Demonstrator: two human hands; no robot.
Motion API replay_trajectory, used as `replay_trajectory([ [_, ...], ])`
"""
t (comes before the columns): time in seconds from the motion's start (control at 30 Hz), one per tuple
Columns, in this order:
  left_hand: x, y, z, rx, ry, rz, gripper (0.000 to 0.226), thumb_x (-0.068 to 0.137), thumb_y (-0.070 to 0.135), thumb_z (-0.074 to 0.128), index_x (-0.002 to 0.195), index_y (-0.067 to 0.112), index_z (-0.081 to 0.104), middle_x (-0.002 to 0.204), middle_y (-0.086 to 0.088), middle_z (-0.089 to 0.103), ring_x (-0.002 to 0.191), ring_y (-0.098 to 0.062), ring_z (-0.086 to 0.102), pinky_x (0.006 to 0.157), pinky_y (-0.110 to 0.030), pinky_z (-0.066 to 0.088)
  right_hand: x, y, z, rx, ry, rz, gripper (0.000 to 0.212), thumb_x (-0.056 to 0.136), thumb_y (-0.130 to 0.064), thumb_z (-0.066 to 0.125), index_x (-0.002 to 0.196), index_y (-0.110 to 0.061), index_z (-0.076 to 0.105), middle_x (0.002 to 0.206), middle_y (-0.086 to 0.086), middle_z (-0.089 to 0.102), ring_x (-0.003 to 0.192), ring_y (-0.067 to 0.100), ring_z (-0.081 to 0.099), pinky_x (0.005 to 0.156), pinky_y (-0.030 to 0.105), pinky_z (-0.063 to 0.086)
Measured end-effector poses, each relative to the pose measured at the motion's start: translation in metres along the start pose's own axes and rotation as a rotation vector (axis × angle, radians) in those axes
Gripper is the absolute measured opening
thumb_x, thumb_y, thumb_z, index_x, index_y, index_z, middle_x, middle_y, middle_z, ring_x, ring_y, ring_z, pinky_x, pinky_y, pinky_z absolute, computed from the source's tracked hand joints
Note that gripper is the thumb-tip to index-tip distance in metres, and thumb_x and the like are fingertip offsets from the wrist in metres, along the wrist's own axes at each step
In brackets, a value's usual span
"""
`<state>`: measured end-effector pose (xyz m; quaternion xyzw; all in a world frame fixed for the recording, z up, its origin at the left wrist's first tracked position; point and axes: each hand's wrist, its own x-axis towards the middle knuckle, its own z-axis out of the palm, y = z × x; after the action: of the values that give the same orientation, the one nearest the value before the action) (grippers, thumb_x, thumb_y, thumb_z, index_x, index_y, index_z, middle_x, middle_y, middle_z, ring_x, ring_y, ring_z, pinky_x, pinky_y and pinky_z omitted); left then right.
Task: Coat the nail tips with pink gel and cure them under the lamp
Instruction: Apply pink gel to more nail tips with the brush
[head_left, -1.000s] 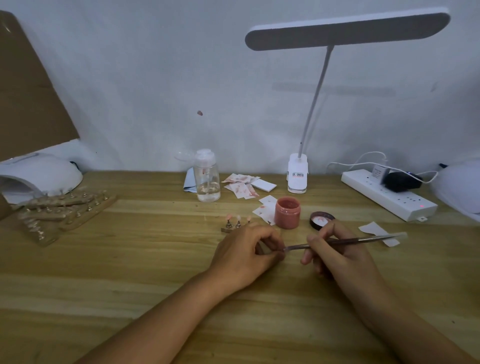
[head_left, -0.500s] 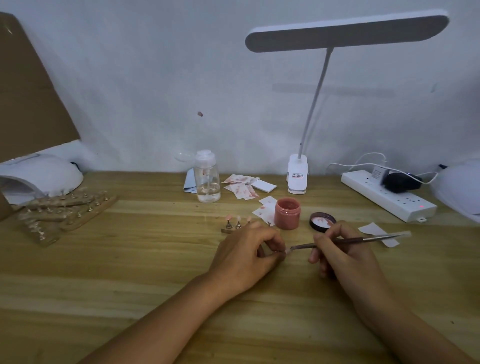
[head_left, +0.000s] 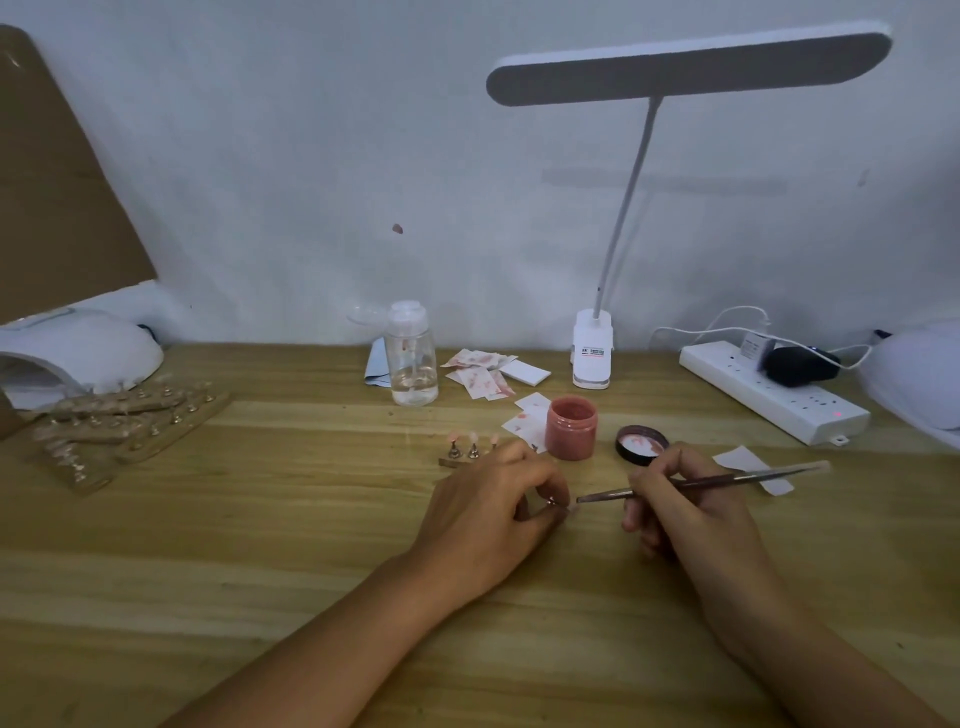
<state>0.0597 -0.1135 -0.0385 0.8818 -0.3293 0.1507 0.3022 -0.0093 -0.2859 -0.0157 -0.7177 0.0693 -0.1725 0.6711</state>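
Centre frame: a tiny, likely fragile nail tip (head_left: 569, 510) is pinched by its stand (head_left: 551, 502) in left fingers (head_left: 540, 480); a brush (head_left: 727, 479) is gripped by right fingers (head_left: 655, 470).

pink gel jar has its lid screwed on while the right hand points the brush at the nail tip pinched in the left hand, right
No: the pink gel jar is open, and its lid lies on the table just right of it, as the head view shows. The right hand does point the brush at the nail tip pinched in the left hand.
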Motion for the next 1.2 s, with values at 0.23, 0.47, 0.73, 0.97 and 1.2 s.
replay_trajectory([
  [0.23, 0.0, 0.002, -0.001, 0.008, 0.005, 0.021, 0.011, 0.084, 0.039, 0.073, 0.088, 0.034, 0.063, 0.097, 0.017, 0.057, 0.074, -0.002, 0.059, 0.063, -0.029, 0.049, 0.001, 0.002, 0.0, -0.021, 0.027, -0.017, 0.018, 0.095, -0.005, 0.054, 0.086, 0.007, 0.045, 0.058, 0.009, 0.063, 0.047, 0.015, 0.047, 0.046, 0.025, 0.044],
  [0.47, 0.001, -0.001, 0.0, -0.055, -0.004, 0.002, 0.011, 0.083, 0.032, 0.075, 0.088, 0.032, 0.065, 0.096, 0.016, 0.058, 0.075, -0.005, 0.06, 0.066, -0.034, 0.051, -0.002, 0.001, 0.001, -0.038, -0.049, -0.015, 0.021, 0.094, -0.006, 0.056, 0.084, 0.007, 0.043, 0.056, 0.009, 0.063, 0.046, 0.013, 0.047, 0.045, 0.02, 0.042],
  [0.73, 0.005, -0.009, 0.003, -0.179, -0.014, -0.055, 0.019, 0.081, 0.031, 0.078, 0.084, 0.04, 0.062, 0.091, 0.019, 0.061, 0.072, -0.004, 0.061, 0.066, -0.032, 0.052, -0.003, -0.001, 0.001, 0.003, -0.027, -0.045, 0.021, 0.095, -0.007, 0.056, 0.084, 0.007, 0.045, 0.06, 0.011, 0.067, 0.045, 0.01, 0.048, 0.044, 0.014, 0.041],
  [0.97, 0.006, -0.01, 0.006, -0.225, -0.043, -0.079, 0.018, 0.078, 0.031, 0.079, 0.087, 0.038, 0.066, 0.09, 0.023, 0.064, 0.069, -0.001, 0.061, 0.065, -0.027, 0.051, -0.001, 0.002, 0.001, -0.029, -0.005, -0.025, 0.02, 0.095, -0.006, 0.056, 0.086, 0.007, 0.045, 0.06, 0.014, 0.066, 0.045, 0.011, 0.05, 0.043, 0.017, 0.043],
  [1.2, 0.007, -0.01, 0.004, -0.255, -0.061, -0.121, 0.016, 0.078, 0.029, 0.08, 0.079, 0.039, 0.068, 0.087, 0.025, 0.067, 0.067, 0.001, 0.06, 0.065, -0.023, 0.048, -0.004, -0.002, 0.003, -0.002, -0.067, -0.054, 0.02, 0.095, -0.007, 0.056, 0.084, 0.004, 0.045, 0.065, 0.016, 0.069, 0.047, 0.01, 0.051, 0.047, 0.015, 0.042],
])
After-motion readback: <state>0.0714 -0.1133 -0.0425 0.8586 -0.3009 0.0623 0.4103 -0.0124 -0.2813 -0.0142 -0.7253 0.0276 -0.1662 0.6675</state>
